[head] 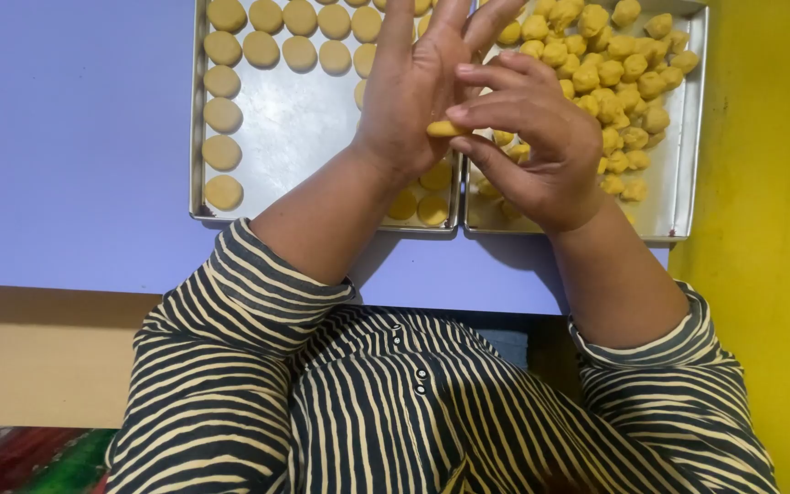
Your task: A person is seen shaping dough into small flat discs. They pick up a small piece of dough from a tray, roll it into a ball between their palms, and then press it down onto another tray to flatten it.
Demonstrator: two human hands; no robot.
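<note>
My left hand (413, 87) is held flat, fingers up, over the left metal tray (308, 128). My right hand (528, 137) presses a small yellow dough piece (443, 129) against the left palm with its fingertips. The left tray carries rows of flattened round dough discs (222, 116). The right metal tray (674, 155) holds a heap of rough yellow dough lumps (614, 73), partly hidden behind my right hand.
Both trays sit side by side on a lilac table (75, 137), near its front edge. A yellow wall or surface (770, 229) stands to the right. My striped sleeves and shirt (395, 402) fill the lower view.
</note>
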